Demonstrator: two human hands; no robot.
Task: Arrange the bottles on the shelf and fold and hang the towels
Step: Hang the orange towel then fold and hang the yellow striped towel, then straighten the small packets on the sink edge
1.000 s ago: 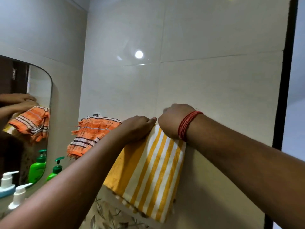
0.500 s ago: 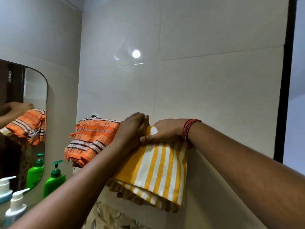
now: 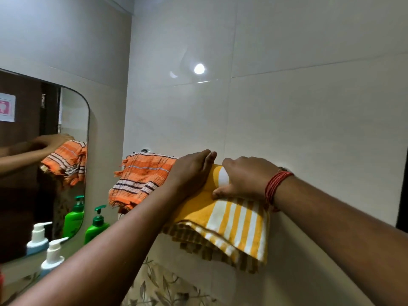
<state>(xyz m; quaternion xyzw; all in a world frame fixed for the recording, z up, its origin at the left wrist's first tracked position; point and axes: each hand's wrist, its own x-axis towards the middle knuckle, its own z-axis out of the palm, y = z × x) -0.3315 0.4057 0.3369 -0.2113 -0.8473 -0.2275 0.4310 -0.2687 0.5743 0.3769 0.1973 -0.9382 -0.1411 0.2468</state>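
A folded yellow-and-white striped towel (image 3: pixel 234 224) hangs over the wall rail, which is hidden under the cloth. My left hand (image 3: pixel 189 173) lies flat on its top left part, fingers together. My right hand (image 3: pixel 242 180), red thread at the wrist, grips the towel's top fold with thumb below. An orange striped towel (image 3: pixel 141 177) hangs folded on the same rail to the left, beside my left hand. A green pump bottle (image 3: pixel 96 226) and a white pump bottle (image 3: pixel 51 257) stand on the shelf below left.
A rounded mirror (image 3: pixel 33 173) on the left wall reflects the hands, orange towel and bottles. Glossy pale tiles (image 3: pixel 287 107) cover the wall. A leaf-patterned tile band (image 3: pixel 167 288) runs below. A dark door frame (image 3: pixel 403 195) edges the right.
The yellow towel has been drawn further over the rail, so less hangs down the front. My right hand went from a fist on top to gripping the fold.
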